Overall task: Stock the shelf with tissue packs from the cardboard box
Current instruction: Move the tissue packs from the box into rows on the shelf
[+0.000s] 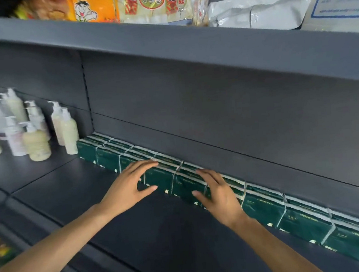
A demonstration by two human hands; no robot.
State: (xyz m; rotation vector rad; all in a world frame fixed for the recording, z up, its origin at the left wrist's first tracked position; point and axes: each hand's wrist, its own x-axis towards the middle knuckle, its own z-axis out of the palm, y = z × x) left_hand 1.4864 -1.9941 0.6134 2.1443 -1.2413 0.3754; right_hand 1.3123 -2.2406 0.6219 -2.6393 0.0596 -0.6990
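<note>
A long row of dark green tissue packs lies along the back wall of the dark grey shelf, running from beside the cream pump bottles on the left off toward the right edge. The left hand has its fingers laid over the top of the row and its thumb spread at the front face, while the right hand rests likewise just to the right, fingers straight on top, neither grip curled tight. Snack bags and silver pouches sit on the shelf above.
</note>
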